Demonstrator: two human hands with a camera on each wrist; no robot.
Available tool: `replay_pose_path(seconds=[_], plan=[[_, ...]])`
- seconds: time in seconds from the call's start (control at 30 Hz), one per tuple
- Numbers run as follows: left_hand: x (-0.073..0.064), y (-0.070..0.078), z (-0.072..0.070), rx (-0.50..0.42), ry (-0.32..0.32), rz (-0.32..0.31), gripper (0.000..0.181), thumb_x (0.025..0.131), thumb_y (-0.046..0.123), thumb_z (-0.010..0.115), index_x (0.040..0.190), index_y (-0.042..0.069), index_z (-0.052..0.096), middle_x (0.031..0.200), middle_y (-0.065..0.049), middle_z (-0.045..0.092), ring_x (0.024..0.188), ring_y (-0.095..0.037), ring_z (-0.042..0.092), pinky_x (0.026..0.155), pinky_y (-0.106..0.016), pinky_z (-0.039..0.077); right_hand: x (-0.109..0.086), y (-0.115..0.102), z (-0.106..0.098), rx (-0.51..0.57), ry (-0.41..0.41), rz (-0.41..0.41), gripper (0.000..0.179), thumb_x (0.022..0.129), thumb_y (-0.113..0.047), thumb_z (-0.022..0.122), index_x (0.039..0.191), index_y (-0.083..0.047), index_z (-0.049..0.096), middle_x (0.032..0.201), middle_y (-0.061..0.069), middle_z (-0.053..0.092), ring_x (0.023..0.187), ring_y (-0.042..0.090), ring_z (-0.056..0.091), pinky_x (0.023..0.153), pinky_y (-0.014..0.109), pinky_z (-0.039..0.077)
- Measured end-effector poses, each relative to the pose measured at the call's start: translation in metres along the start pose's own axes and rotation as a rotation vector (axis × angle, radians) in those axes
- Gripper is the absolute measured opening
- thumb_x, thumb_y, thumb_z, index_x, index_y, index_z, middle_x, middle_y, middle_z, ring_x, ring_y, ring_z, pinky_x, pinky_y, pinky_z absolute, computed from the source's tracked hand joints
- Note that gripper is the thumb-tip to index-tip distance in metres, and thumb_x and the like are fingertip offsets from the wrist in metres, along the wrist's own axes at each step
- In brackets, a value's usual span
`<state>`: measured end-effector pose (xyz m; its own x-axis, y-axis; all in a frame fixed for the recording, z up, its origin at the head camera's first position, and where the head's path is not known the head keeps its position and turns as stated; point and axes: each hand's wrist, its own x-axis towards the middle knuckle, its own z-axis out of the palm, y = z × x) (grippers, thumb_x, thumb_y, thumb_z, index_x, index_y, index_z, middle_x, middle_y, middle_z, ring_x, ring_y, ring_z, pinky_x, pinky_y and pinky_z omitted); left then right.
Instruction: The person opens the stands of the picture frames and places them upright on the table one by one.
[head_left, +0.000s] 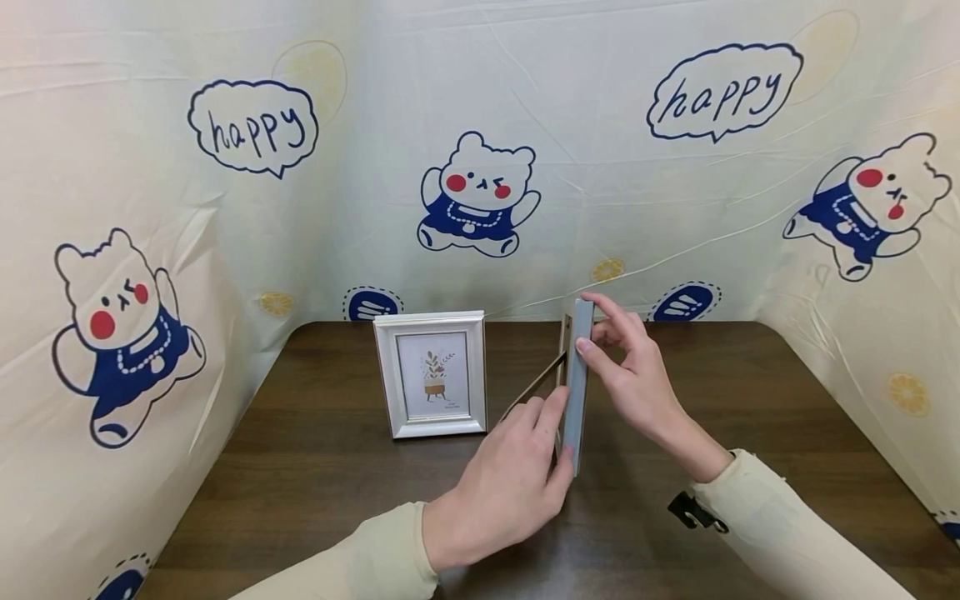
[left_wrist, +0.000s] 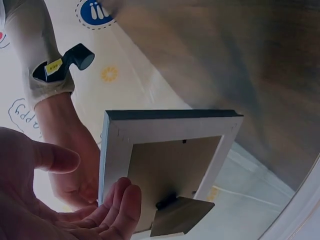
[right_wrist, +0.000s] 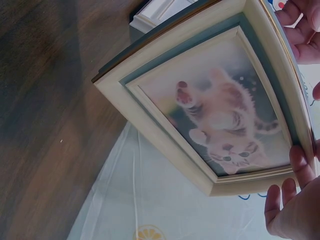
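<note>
A picture frame (head_left: 579, 392) stands upright and edge-on between both hands in the head view. Its front, a kitten picture (right_wrist: 227, 120) inside a cream and blue-grey border, appears upside down in the right wrist view. From the left wrist view comes its brown back with the stand leg (left_wrist: 182, 216) swung out. My right hand (head_left: 637, 375) pinches the upper part, thumb on the near edge and index finger at the top corner. Lower down, my left hand (head_left: 510, 483) holds the same near edge, its fingers (left_wrist: 125, 205) overlapping the back.
A second, silver-white picture frame (head_left: 384, 375) with a potted-plant print stands on the dark wooden table (head_left: 315, 483), left of the held one. Behind and at both sides hangs a pale cloth (head_left: 360, 208) printed with bears.
</note>
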<state>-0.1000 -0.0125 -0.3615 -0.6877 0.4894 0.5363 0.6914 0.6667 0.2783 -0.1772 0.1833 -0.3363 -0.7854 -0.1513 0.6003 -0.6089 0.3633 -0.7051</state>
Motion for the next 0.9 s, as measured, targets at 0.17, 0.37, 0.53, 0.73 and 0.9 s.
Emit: replay_pose_path(seconds=[0.17,0.37,0.53,0.73,0.9], plan=[[-0.0018,0.0007,0.0017,0.014,-0.007,0.012,0.057,0.095,0.019,0.071,0.144,-0.002,0.052,0.098,-0.002,0.060,0.083,-0.017,0.057,0.073,-0.030,0.053,0.0007,0.0001,-0.0001,-0.001,0.007,0.013,0.055,0.100,0.001,0.066,0.152,-0.012,0.054,0.093,0.010,0.075,0.098,0.020,0.048,0.088,0.040,0.035],[-0.0041,0.0005,0.0050,0.034,-0.016,0.033,0.056,0.095,0.019,0.072,0.144,-0.002,0.053,0.094,-0.001,0.057,0.078,-0.015,0.054,0.067,-0.026,0.050,0.0010,0.0000,0.0007,0.001,0.012,0.023,0.054,0.101,0.001,0.066,0.152,-0.010,0.054,0.092,0.011,0.075,0.099,0.021,0.048,0.087,0.037,0.035],[-0.0045,0.0001,0.0069,0.049,-0.029,0.030,0.057,0.095,0.021,0.073,0.144,-0.002,0.053,0.094,-0.001,0.057,0.078,-0.015,0.054,0.067,-0.027,0.051,0.0006,0.0000,0.0011,0.005,0.012,0.030,0.054,0.102,0.000,0.065,0.153,-0.013,0.053,0.093,0.011,0.075,0.101,0.021,0.048,0.087,0.038,0.035],[-0.0029,0.0006,0.0079,0.050,-0.035,0.034,0.057,0.096,0.021,0.073,0.143,-0.003,0.053,0.092,0.000,0.055,0.076,-0.014,0.053,0.065,-0.025,0.049,0.0006,0.0001,0.0015,0.006,0.021,0.029,0.054,0.102,0.000,0.065,0.153,-0.014,0.054,0.092,0.011,0.075,0.100,0.021,0.048,0.087,0.041,0.035],[-0.0015,0.0010,0.0095,0.054,-0.040,0.033,0.057,0.096,0.021,0.073,0.143,-0.003,0.052,0.091,0.001,0.054,0.076,-0.015,0.052,0.064,-0.025,0.047,0.0011,-0.0004,0.0020,0.002,0.029,0.029,0.053,0.102,0.000,0.065,0.152,-0.013,0.054,0.090,0.011,0.074,0.099,0.021,0.048,0.086,0.041,0.035]])
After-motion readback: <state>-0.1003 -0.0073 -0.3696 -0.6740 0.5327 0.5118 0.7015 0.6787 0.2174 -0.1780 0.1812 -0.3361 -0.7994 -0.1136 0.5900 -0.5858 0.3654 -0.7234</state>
